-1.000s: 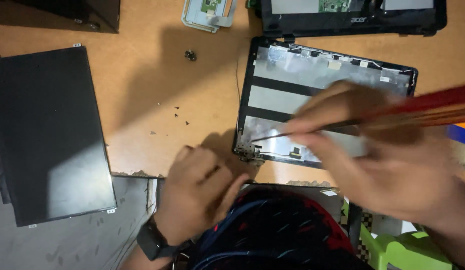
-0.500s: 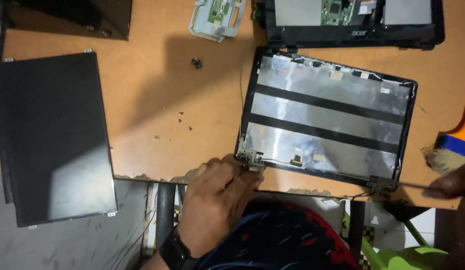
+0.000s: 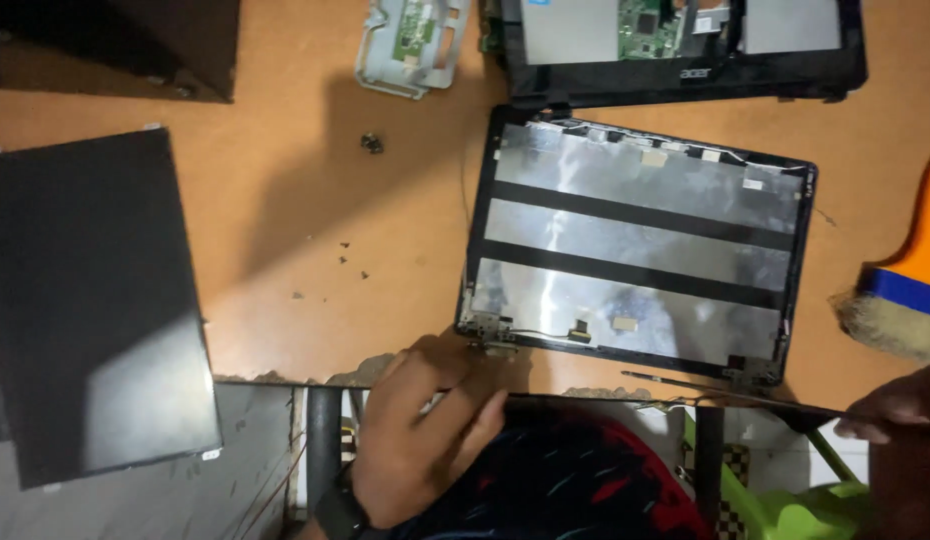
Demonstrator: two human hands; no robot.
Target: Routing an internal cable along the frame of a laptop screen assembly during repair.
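While the lid is steadied at its hinge by the left hand, loosely curled, the thin tool pinched in the right hand is best kept low.

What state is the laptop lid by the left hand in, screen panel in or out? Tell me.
Out. The laptop lid lies flat showing its bare silver inner foil and black strips; a dark screen panel lies apart on the left.
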